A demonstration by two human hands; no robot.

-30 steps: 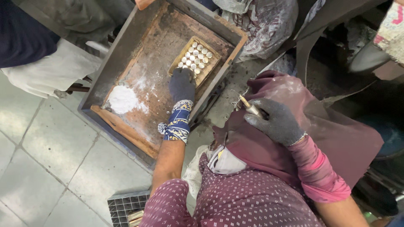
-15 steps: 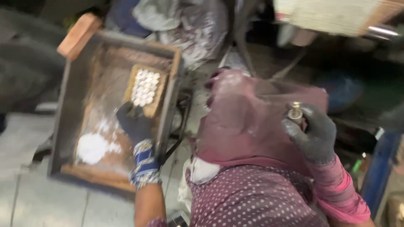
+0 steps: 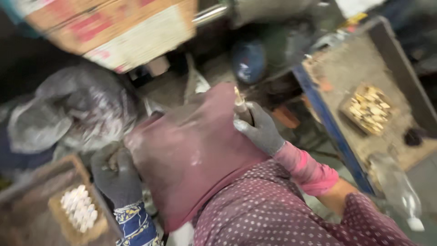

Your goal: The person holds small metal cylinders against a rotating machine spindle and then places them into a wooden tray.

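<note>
My right hand (image 3: 258, 128), in a dark grey glove, grips a small brass-tipped tube (image 3: 240, 105) upright above the maroon cloth (image 3: 195, 150) over my lap. My left hand (image 3: 116, 175), also gloved, with a blue patterned sleeve, is closed at the edge of a wooden tray; something small may be in its fingers, but blur hides it. Just below that hand lies a small wooden rack of white pieces (image 3: 79, 209). The whole picture is motion-blurred.
A blue-edged workbench (image 3: 359, 86) at the right carries a rack of yellowish pieces (image 3: 369, 108). A clear plastic bottle (image 3: 396, 187) lies by it. A dusty grey sack (image 3: 77, 114) sits at the left, a cardboard box (image 3: 114, 27) above.
The view has swung right, bringing the blue-edged bench into sight. My left hand has lifted off the tray floor to its edge. The right hand still holds the tube.
</note>
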